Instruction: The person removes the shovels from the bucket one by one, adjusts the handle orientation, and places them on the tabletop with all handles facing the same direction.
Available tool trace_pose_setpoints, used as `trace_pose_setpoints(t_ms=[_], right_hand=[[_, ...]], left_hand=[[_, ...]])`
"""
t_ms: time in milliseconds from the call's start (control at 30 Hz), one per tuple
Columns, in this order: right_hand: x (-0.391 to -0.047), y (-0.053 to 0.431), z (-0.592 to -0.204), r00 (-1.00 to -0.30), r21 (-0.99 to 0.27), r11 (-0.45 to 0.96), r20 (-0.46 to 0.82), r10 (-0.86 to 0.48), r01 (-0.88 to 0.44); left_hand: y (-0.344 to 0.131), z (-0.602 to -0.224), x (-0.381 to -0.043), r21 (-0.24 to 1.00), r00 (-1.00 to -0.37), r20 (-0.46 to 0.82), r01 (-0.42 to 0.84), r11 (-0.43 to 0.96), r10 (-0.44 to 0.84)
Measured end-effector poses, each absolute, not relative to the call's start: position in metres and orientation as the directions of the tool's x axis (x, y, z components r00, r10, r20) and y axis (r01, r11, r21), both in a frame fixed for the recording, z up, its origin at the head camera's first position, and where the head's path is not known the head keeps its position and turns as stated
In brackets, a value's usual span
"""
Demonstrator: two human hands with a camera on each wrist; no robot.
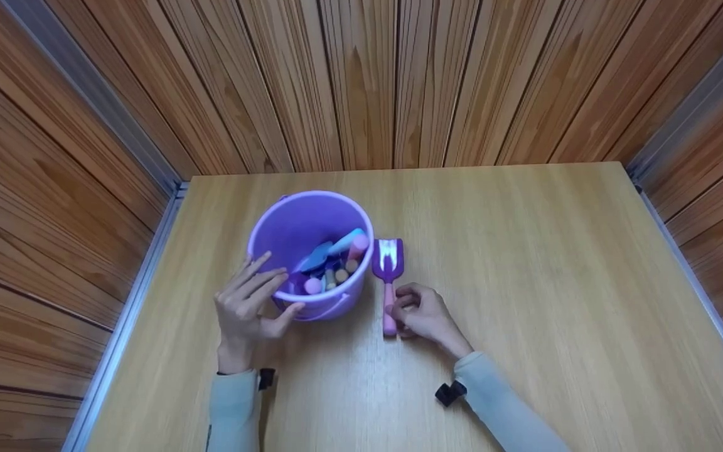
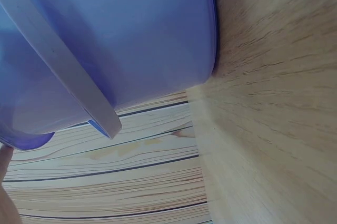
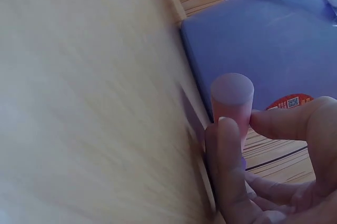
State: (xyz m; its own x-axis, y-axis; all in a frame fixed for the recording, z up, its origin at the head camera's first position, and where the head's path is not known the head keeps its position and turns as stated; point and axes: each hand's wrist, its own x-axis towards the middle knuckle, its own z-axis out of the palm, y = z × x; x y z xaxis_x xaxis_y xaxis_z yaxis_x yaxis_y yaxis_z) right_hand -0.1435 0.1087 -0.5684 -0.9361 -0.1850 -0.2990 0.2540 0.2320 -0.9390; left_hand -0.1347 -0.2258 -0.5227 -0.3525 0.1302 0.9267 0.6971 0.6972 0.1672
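A purple bucket [image 1: 311,210] stands upright on the table, several toy tools inside it. My left hand [image 1: 245,307] rests at its near-left rim, fingers fairly straight across the edge and thumb by the front wall. In the left wrist view the bucket wall [image 2: 142,34] fills much of the picture, and one finger [image 2: 5,163] touches the rim. To the bucket's right, a toy shovel [image 1: 389,267] with a purple blade and pink handle lies along the table, blade away from me. My right hand [image 1: 424,314] pinches its handle [image 3: 234,103] between thumb and fingers.
Inside the bucket lie a blue toy shovel [image 1: 319,255], a pink handle [image 1: 359,243] and several pieces with round tan ends. The bucket's carry handle [image 2: 63,66] hangs against its side. Wood-plank walls [image 1: 361,81] border the table [image 1: 543,263] behind and at both sides.
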Motion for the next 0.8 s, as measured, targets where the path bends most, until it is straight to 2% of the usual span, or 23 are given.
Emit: trace_pose_setpoints(t_ms=[333,800], right_hand=[[-0.1425,0.1097,-0.5722,-0.948,-0.94,0.272,-0.26,-0.183,0.206],[-0.1418,0.111,-0.5707,-0.952,-0.938,0.304,-0.234,-0.197,0.167]], left_hand=[[-0.2263,-0.5234,-0.1358,0.156,-0.34,0.93,0.704,0.693,0.136],[-0.223,-0.5251,-0.1369,0.226,-0.351,0.933,0.738,0.636,0.076]])
